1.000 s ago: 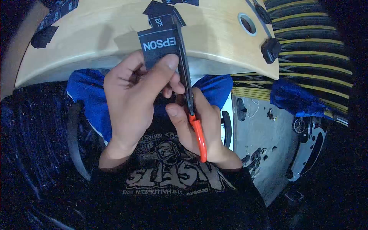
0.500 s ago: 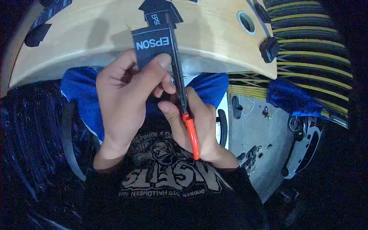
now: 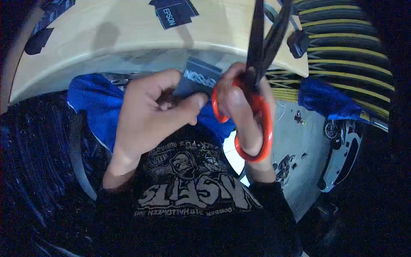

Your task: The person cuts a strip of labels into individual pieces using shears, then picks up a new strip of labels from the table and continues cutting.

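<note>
A dark label [image 3: 199, 76] with EPSON lettering is pinched between the thumb and fingers of my left hand [image 3: 150, 109], just below the table edge. My right hand [image 3: 246, 109] is closed through the red handles of a pair of scissors [image 3: 267, 49]. The scissors' dark blades point up and stand apart over the table's right part. The right fingers are beside the label's right edge; whether they touch it I cannot tell.
On the wooden table [image 3: 124, 25] lies a stack of dark EPSON labels [image 3: 173, 16], with more dark pieces [image 3: 40, 40] at its left end. A black object [image 3: 297, 43] sits at the right edge. Blue cloth [image 3: 327, 100] hangs at the right.
My right hand has moved up and right, turning the scissors, whose blades have opened and left the label. My left hand has lowered the label and tilted it.
</note>
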### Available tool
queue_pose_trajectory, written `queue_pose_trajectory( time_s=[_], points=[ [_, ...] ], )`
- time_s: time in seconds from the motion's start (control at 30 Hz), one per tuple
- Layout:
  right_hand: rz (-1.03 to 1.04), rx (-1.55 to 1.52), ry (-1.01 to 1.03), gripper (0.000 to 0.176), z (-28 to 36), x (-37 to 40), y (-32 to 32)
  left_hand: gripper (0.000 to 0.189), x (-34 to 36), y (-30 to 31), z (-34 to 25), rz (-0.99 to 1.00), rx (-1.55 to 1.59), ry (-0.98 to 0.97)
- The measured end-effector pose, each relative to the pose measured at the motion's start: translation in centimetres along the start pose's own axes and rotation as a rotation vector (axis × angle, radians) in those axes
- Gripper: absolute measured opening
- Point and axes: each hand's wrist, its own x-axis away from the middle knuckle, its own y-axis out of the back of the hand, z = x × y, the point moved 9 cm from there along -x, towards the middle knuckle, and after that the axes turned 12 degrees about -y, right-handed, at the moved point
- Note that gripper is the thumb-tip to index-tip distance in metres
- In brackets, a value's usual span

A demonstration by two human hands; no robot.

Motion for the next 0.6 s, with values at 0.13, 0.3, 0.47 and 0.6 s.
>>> queue_pose_trajectory(
  time_s=[0.13,0.3,0.47,0.6],
  points=[
    [-0.067,-0.009,0.081,0.03,1.5,-0.3,0.2,0.008,0.1,-1.3,-0.5,0.117,0.064,-0.089],
    [-0.151,-0.099,0.108,0.033,1.3,-0.4,0.2,0.013,0.1,0.0,-1.1,0.111,-0.112,-0.173],
    [-0.195,-0.355,0.09,0.033,0.5,-0.3,-0.7,0.02,0.3,0.2,-2.0,-0.144,0.221,-0.275],
    [-0.205,-0.413,0.148,0.034,0.9,-0.1,-1.0,0.015,0.1,0.0,-1.8,-0.292,0.337,-0.241]
  ],
)
